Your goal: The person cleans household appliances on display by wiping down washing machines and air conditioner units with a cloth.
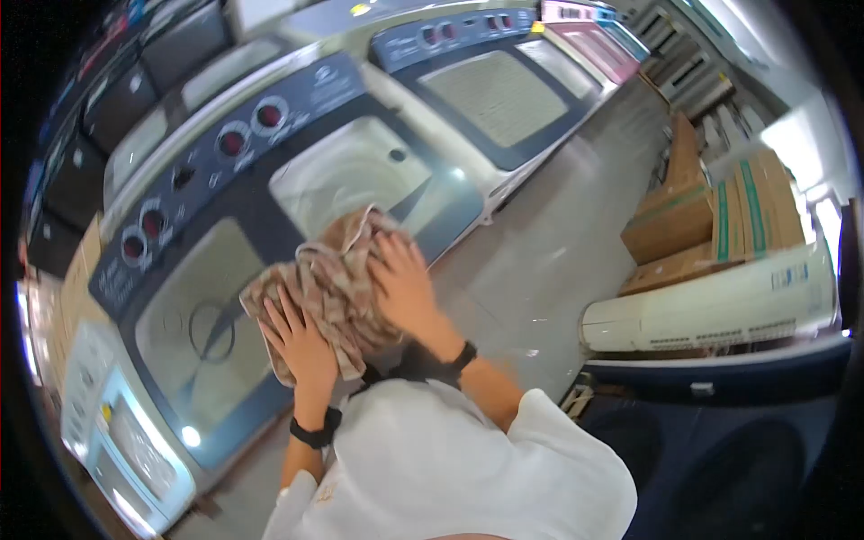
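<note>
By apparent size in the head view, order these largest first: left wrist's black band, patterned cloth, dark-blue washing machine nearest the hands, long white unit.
1. Washing machine
2. Patterned cloth and long white unit: too alike to rank
3. Black band

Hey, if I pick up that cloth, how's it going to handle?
The cloth will probably be floppy, since it lies in bunched, soft-looking folds under both hands. It's likely light for its size, and its edges would probably droop if lifted.
</note>
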Motion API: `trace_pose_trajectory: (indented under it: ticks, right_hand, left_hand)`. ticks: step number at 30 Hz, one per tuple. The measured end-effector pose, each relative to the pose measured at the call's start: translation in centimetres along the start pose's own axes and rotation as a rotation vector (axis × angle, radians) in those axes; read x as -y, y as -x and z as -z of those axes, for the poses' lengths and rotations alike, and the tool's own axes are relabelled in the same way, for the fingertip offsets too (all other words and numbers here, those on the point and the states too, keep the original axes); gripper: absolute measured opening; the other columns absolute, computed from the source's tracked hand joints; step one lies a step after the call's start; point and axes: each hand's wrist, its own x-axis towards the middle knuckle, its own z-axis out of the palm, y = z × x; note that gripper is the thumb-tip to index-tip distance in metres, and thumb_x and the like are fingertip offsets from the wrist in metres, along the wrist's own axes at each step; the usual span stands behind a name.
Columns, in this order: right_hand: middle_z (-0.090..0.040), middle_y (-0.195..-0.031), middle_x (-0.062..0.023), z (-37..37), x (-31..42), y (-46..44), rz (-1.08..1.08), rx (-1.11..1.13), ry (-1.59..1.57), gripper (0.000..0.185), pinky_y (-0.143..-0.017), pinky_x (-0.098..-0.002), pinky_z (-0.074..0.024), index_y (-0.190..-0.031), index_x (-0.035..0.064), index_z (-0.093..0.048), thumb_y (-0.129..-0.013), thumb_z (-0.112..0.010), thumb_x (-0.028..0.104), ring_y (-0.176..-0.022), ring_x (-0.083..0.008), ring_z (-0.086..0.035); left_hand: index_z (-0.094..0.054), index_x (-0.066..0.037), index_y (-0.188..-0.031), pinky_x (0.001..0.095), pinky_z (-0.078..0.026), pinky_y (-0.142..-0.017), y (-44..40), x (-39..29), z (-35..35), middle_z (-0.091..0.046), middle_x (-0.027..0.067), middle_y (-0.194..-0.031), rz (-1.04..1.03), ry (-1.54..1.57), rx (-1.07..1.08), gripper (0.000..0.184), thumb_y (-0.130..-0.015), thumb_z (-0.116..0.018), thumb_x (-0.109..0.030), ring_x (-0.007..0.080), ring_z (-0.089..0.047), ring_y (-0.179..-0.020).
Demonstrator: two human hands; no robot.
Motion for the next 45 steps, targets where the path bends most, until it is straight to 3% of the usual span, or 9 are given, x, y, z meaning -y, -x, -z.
trace_pose_trajectory:
  ticks: [4,16,20,24,28,35,39,42,45]
  right_hand:
    - [-0.047,-0.154,-0.0168,1.1,-0.8,1.2,-0.026,-0.046,-0.129,0.051,-0.12,-0.0551,-0.0283,-0.133,0.0053,-0.063,-0.083,-0.064,0.013,-0.146,-0.0374,-0.04]
    - [-0.049,-0.149,-0.0178,2.1,-16.0,0.4,0.126,-0.283,-0.402,0.053,-0.122,-0.0549,-0.0252,-0.141,0.008,-0.057,-0.09,-0.064,0.02,-0.143,-0.0366,-0.041]
    - [-0.048,-0.151,-0.017,5.8,-20.2,-2.0,0.043,-0.211,-0.537,0.052,-0.123,-0.0493,-0.0279,-0.141,0.0075,-0.057,-0.091,-0.066,0.015,-0.145,-0.0394,-0.038]
    - [-0.052,-0.148,-0.0198,9.0,-23.0,-3.2,-0.104,-0.337,-0.623,0.047,-0.115,-0.0472,-0.0402,-0.138,0.0047,-0.059,-0.092,-0.062,0.009,-0.132,-0.0404,-0.053]
    - [-0.052,-0.149,-0.0186,13.1,-26.4,-5.2,0.002,-0.512,-0.495,0.043,-0.109,-0.0415,-0.0474,-0.134,0.003,-0.061,-0.091,-0.058,-0.001,-0.131,-0.0393,-0.055]
    - [-0.056,-0.143,-0.0189,16.2,-35.9,-8.4,-0.248,-0.649,-0.391,0.049,-0.109,-0.0432,-0.0478,-0.133,0.0021,-0.061,-0.085,-0.054,-0.007,-0.13,-0.04,-0.054]
    - [-0.058,-0.143,-0.012,15.3,-45.6,-10.2,-0.352,-0.479,-0.177,0.054,-0.119,-0.0487,-0.0365,-0.134,0.0052,-0.062,-0.082,-0.055,-0.008,-0.138,-0.0394,-0.048]
    - [-0.058,-0.142,-0.0107,17.0,-52.2,-11.8,-0.274,-0.304,0.139,0.054,-0.12,-0.0537,-0.0325,-0.132,0.0087,-0.063,-0.081,-0.058,-0.006,-0.14,-0.0377,-0.046]
    - [-0.058,-0.143,-0.0081,19.4,-58.6,-14.1,-0.261,-0.141,0.282,0.051,-0.121,-0.0574,-0.0293,-0.132,0.0118,-0.065,-0.082,-0.061,0.001,-0.143,-0.0349,-0.044]
  left_hand:
    - [-0.05,-0.002,-0.149,0.0672,-0.009,-0.122,-2.3,-3.9,0.4,-0.027,0.0187,-0.167,-0.214,0.103,-0.06,0.058,-0.092,-0.05,-0.014,0.0464,-0.015,-0.155]
    - [-0.031,-0.007,-0.161,0.0578,-0.011,-0.125,-8.9,-16.7,-5.2,-0.03,0.0215,-0.165,-0.307,0.31,-0.105,0.067,-0.102,-0.045,-0.036,0.0465,-0.018,-0.154]
    - [-0.03,-0.009,-0.162,0.0531,-0.015,-0.126,-13.0,-19.6,-8.9,-0.026,0.0224,-0.166,-0.347,0.256,-0.108,0.068,-0.103,-0.045,-0.041,0.0419,-0.021,-0.154]
    - [-0.028,-0.01,-0.162,0.0545,-0.015,-0.125,-17.2,-24.3,-10.3,-0.027,0.0209,-0.166,-0.445,0.286,-0.074,0.072,-0.101,-0.048,-0.042,0.0406,-0.022,-0.154]
    - [-0.027,-0.01,-0.162,0.0559,-0.016,-0.125,-21.2,-29.0,-12.4,-0.028,0.0194,-0.166,-0.519,0.312,-0.058,0.075,-0.099,-0.052,-0.044,0.0394,-0.022,-0.154]
    - [-0.024,-0.01,-0.162,0.0584,-0.016,-0.124,-27.5,-32.8,-16.6,-0.029,0.0168,-0.166,-0.636,0.392,0.135,0.082,-0.096,-0.058,-0.046,0.0371,-0.023,-0.155]
    - [-0.028,-0.004,-0.16,0.0648,-0.02,-0.12,-31.0,-39.0,-6.0,-0.03,0.0195,-0.165,-0.624,0.326,0.17,0.082,-0.093,-0.063,-0.036,0.0392,-0.024,-0.154]
    - [-0.033,0.002,-0.156,0.067,-0.018,-0.12,-37.2,-36.1,-11.3,-0.029,0.0232,-0.165,-0.68,-0.044,0.279,0.074,-0.095,-0.059,-0.032,0.0418,-0.022,-0.154]
    - [-0.035,0.005,-0.155,0.0654,-0.016,-0.121,-42.3,-38.2,-10.9,-0.027,0.0258,-0.164,-0.61,0.043,0.358,0.07,-0.098,-0.054,-0.034,0.0433,-0.018,-0.155]
